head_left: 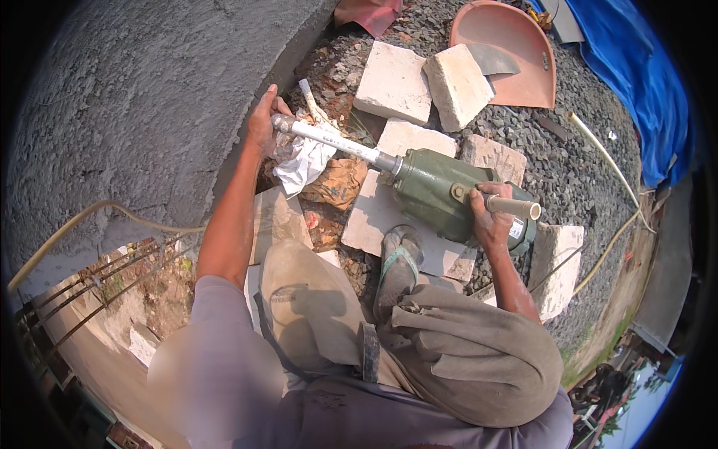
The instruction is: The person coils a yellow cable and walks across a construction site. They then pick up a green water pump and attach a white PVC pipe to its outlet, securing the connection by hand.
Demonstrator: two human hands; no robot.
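Left hand (263,123) is cupping white pipe (329,137), right hand (493,221) clasping cream pipe (520,208); green pump (434,179) is looking heavy, rigid, probably needing holding underneath

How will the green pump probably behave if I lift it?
The green pump is likely heavy for its size, given its bulky, cast-looking body. Its rounded sides suggest it could roll. The long white pipe looks stiff, so it may unbalance the lift.

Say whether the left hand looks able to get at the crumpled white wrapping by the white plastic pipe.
Probably yes: the left hand is at one end of the pipe, beside the wrapping, whose lower part shows uncovered.
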